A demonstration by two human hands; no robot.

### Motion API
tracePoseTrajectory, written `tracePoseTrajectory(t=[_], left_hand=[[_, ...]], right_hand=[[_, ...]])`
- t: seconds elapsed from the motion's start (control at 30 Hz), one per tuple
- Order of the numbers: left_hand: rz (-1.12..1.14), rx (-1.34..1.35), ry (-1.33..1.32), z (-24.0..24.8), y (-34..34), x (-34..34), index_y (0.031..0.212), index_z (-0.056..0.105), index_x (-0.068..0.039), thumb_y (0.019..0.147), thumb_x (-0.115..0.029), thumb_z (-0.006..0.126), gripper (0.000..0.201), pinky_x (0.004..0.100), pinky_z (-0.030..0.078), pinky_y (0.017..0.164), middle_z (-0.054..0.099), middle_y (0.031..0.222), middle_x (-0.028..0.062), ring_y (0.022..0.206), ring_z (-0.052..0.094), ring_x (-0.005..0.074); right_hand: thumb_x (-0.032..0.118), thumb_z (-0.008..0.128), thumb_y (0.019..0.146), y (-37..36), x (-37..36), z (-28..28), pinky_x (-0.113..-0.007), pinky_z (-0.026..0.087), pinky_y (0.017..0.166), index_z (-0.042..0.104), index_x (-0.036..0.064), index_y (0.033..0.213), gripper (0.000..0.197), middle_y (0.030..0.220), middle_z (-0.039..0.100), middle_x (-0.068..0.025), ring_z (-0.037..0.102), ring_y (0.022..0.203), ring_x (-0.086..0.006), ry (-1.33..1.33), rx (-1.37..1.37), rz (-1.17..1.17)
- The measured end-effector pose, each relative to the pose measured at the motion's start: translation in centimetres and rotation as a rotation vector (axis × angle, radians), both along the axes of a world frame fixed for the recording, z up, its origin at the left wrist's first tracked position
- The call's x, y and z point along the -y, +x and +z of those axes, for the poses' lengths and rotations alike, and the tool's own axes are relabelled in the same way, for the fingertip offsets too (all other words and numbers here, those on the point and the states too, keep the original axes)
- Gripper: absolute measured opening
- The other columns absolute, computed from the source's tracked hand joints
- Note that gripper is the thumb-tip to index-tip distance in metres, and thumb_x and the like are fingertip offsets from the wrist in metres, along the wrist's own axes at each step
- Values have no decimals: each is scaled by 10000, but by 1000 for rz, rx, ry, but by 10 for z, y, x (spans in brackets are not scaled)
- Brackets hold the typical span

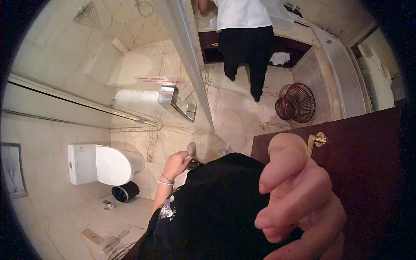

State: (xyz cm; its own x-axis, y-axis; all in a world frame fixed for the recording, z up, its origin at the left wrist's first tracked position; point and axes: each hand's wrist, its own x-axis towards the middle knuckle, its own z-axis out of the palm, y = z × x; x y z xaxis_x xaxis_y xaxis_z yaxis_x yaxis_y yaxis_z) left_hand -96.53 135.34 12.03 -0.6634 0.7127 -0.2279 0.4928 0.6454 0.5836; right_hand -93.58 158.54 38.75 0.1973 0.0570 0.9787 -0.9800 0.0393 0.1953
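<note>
My right hand [303, 195] is large and close in front at the right, its fingers curled inward with nothing visible in them. Behind it is a dark red-brown door [364, 164] with a gold lever handle [318, 139]; I cannot tell whether the hand touches either. Lower and to the left, beside my black shirt [216, 208], my left hand [175, 164] is closed, with bracelets [166, 181] at the wrist. A small pale bit shows at its fingertips, too small to name.
A person in a white top [242, 15] leans over the vanity counter [299, 32]. A wicker basket [299, 103] stands on the marble floor. A glass panel [186, 56], paper holder [173, 99], toilet [115, 164] and black bin [126, 191] are at the left; a bathtub [342, 69] is at the far right.
</note>
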Motion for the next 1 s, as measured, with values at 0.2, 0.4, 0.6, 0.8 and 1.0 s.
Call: tracePoseTrajectory(t=[0.2, 0.4, 0.6, 0.8, 1.0], left_hand=[[18, -39, 118, -1, 6, 0, 691, 492, -37, 745, -205, 515, 178, 392, 415, 587, 525, 686, 143, 688, 519, 326], [37, -23, 42, 0, 6, 0, 693, 501, -42, 743, -210, 514, 176, 388, 418, 577, 534, 692, 138, 676, 521, 323], [-9, -41, 63, -1, 8, -6, 696, 503, -41, 746, -210, 513, 176, 387, 417, 568, 534, 685, 137, 665, 524, 323], [20, -13, 28, -3, 9, -4, 702, 478, -38, 746, -210, 513, 181, 390, 417, 577, 528, 680, 137, 671, 522, 324], [9, -42, -8, -22, 7, 2, 695, 470, -31, 741, -210, 519, 192, 391, 417, 575, 522, 671, 138, 661, 519, 329]], right_hand=[[333, 541, 789, -2, 3, -6, -286, 373, 520, 390, 336, 1151, 391, 888, 532, -27, 464, 748, -205, 61, 64, 117], [305, 567, 777, 0, 4, -12, -294, 399, 516, 416, 321, 1113, 369, 867, 551, -71, 468, 707, -207, 123, 129, 231], [278, 592, 765, 7, -1, -14, -303, 424, 513, 441, 307, 1076, 347, 846, 571, -115, 472, 666, -209, 178, 202, 312], [90, 495, 761, -2, 9, -32, -288, 401, 520, 308, 284, 1167, 487, 892, 575, -53, 499, 698, -197, 111, 135, 269], [-31, 420, 765, 20, 6, -29, -268, 384, 520, 227, 262, 1229, 582, 897, 580, -8, 521, 716, -192, 175, 490, 343]])
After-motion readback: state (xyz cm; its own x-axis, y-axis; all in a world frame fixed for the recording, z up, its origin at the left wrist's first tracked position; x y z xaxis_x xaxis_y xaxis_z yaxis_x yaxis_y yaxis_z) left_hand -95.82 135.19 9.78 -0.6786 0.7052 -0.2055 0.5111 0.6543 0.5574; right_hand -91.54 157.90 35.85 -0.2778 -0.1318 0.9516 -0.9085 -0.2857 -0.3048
